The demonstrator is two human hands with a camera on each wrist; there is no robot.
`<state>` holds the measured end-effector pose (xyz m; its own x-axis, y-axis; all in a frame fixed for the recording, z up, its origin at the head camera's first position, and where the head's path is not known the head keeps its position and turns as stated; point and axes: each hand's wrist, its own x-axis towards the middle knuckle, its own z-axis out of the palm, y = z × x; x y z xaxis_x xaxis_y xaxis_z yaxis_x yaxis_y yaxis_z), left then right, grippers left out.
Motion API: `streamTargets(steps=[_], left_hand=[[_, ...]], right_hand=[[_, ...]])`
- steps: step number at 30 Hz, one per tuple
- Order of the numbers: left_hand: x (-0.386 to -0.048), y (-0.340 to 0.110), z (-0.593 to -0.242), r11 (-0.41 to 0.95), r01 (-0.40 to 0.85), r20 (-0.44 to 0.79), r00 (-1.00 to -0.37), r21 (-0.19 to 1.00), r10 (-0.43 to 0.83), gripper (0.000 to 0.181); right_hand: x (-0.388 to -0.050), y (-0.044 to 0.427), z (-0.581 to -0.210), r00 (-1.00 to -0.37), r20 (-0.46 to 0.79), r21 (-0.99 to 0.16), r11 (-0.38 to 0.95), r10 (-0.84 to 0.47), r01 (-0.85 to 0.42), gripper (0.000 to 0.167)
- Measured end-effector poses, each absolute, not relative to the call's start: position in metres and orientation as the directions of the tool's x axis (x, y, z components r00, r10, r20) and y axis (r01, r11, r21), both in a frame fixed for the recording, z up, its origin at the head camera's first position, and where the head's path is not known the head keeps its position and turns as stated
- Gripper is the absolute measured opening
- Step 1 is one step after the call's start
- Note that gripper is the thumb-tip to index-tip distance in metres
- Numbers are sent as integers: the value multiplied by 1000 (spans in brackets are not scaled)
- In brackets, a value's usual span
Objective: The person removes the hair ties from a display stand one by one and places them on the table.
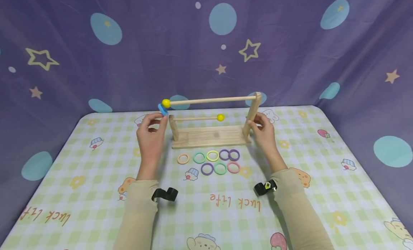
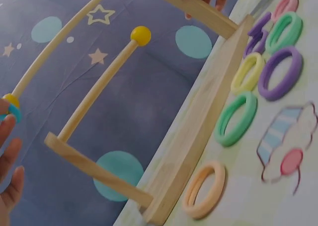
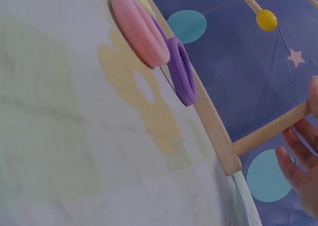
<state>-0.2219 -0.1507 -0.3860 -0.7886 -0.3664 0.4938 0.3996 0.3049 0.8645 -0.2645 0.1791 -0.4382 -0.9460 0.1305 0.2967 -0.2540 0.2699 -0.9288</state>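
My left hand (image 1: 151,137) pinches a blue hair tie (image 1: 162,110) beside the yellow ball (image 1: 166,103) that tips the upper rod (image 1: 213,100) of a wooden rack (image 1: 209,137). In the left wrist view the blue hair tie (image 2: 15,113) is against that ball, partly hidden by the fingers; how far it goes around the ball I cannot tell. On the other side, my right hand (image 1: 265,131) grips the rack's tall right post (image 1: 253,112) between thumb and fingers. The lower rod (image 1: 196,118), on the short left post, bears no hair tie.
In front of the rack several hair ties lie flat: orange (image 1: 183,158), green (image 1: 199,157), yellow (image 1: 212,156), purple (image 1: 207,169) and pink (image 1: 233,167) among them. Two purple ones (image 1: 234,155) overlap. A checked cloth (image 1: 96,192) covers the table; a purple curtain (image 1: 180,60) hangs behind.
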Motion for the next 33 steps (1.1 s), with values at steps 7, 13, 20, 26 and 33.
streamTargets(steps=[7,13,20,26,33], left_hand=[[-217,-159,-387,342,395,492,-826,853,-275,17],[-212,-165,-385,402,385,484,-857,831,-177,16],[-210,-172,-383,415,393,440,-898,820,-20,14],[-209,-174,-382,439,386,370,-920,811,127,12],[-208,-170,-382,481,344,273,-938,806,214,12]], right_hand=[[-247,169,-412,-950,290,-918,312,115,-243,38],[-264,178,-435,-947,298,-926,277,122,-256,41],[-269,180,-444,-939,320,-917,291,127,-273,41],[-262,179,-435,-947,298,-922,293,120,-253,41],[-267,182,-443,-946,302,-923,286,120,-259,41]])
